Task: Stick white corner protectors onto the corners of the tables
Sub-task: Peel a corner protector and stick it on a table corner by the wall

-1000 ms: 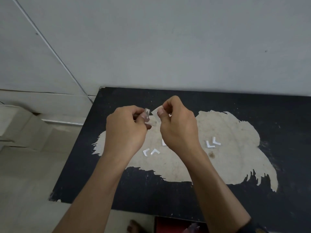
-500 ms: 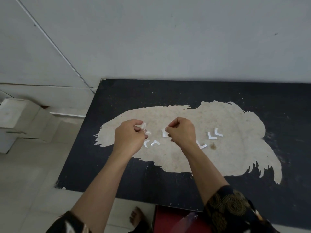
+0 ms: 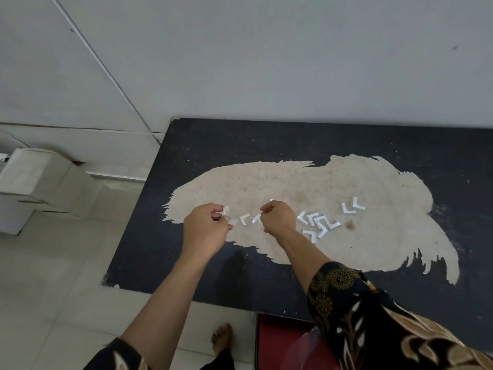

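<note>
The left hand point(image 3: 205, 231) is pinching a corner protector point(image 3: 225, 211) above the table's point(image 3: 202, 145) left part while the right hand's point(image 3: 278, 220) curled fingers, hold unclear, are likely peeling backing, best slowly, avoiding the glue

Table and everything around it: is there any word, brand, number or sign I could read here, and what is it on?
No readable text anywhere in this view.
Black table: worn patches only, no writing.
White corner protectors: no print shows, nor on the piece the left hand pinches.
Pale boxes: no label visible.
Red object below the table edge: no marks.
Patterned sleeve: ornament, no letters.
</note>
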`<state>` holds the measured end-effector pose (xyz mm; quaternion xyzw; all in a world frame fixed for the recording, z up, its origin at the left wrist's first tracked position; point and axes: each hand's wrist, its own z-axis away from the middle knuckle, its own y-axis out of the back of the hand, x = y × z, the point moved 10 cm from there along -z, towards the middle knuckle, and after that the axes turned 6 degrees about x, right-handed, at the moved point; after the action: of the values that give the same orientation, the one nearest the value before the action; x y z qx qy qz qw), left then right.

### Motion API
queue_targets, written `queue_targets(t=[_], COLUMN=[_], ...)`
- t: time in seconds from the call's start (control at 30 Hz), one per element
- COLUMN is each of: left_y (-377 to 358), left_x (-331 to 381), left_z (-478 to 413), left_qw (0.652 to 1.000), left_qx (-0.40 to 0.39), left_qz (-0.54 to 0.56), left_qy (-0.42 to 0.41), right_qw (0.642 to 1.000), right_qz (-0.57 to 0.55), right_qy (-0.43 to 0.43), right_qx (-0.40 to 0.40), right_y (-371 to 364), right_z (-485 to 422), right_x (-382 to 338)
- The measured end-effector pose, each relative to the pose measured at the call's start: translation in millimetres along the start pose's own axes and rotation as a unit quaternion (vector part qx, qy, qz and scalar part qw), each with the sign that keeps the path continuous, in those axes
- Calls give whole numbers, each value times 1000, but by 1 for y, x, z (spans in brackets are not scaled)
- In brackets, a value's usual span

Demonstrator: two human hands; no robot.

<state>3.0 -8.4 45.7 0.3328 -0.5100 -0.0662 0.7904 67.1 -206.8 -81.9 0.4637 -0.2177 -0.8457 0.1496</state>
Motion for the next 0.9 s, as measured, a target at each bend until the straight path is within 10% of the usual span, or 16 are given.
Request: queue_targets(t=[0.9], left_y=[60], left_x=[27], left_z=[70], left_qw=[954], left_qx=[-192], left_qz=[109], left_qy=[-201], right_qw=[973], right_qz=[-154], right_qy=[117], right_qx=[126], right_y=[42], right_z=[248], right_x=[-69])
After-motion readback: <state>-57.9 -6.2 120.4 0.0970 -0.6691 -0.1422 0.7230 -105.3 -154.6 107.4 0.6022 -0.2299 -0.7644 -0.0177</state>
